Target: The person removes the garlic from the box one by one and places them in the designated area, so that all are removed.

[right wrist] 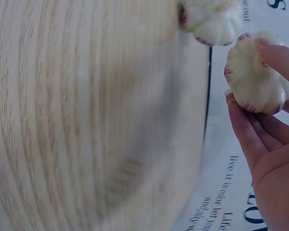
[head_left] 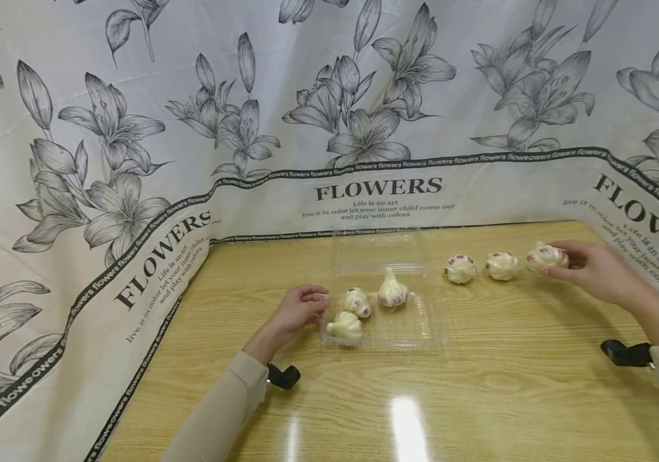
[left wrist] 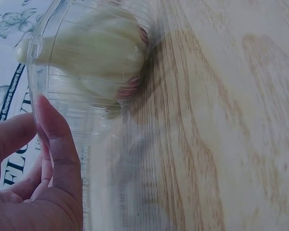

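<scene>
A clear plastic clamshell box lies with its lid folded back. Inside it are three garlic bulbs, one upright, one behind the left corner, one at the front left. At the box's left side, my left hand pinches the rim between thumb and finger, as the left wrist view shows. Off to the right, my right hand grips a garlic bulb between thumb and fingers. Two more garlic bulbs, one nearer the box and another, lie beside the held one.
The wooden table is bordered by a hanging white cloth with flower prints at the back and both sides. Black wrist mounts stick out under the left sleeve and the right sleeve.
</scene>
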A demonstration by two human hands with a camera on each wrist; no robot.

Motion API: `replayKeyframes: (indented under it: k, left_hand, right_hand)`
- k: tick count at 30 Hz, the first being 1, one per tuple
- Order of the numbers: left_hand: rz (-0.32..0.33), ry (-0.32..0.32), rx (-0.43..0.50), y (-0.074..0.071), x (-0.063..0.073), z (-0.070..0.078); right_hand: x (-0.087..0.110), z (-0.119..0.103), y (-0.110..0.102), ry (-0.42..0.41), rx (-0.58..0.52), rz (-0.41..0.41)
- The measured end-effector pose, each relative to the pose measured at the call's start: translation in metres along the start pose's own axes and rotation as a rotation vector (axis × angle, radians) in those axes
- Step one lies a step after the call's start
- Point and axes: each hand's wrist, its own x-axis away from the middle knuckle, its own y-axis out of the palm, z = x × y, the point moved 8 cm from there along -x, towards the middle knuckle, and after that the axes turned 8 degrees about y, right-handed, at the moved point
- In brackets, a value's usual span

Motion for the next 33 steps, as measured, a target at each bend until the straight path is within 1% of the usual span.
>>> replayKeyframes:
  k: [7,12,21,29,33]
  left_hand:
    - [0.003,0.005,-0.001,-0.001,0.0,0.001]
    - [0.006,0.001,0.006,0.0,0.0,0.001]
    - [0.005,0.004,0.007,-0.002,-0.001,0.0]
    - [-0.003,0.013,0.004,-0.001,-0.001,-0.001]
    - [-0.006,0.009,-0.002,-0.001,-0.001,0.0]
  right_hand:
    - [-0.01,0.031,0.01,0.092,0.04,-0.019]
    - [-0.013,0.044,0.015,0.14,0.058,-0.034]
    - [-0.017,0.047,0.019,0.144,0.084,-0.038]
    - [-0.02,0.047,0.027,0.147,0.081,-0.118]
    - [-0.022,0.047,0.028,0.158,0.09,-0.143]
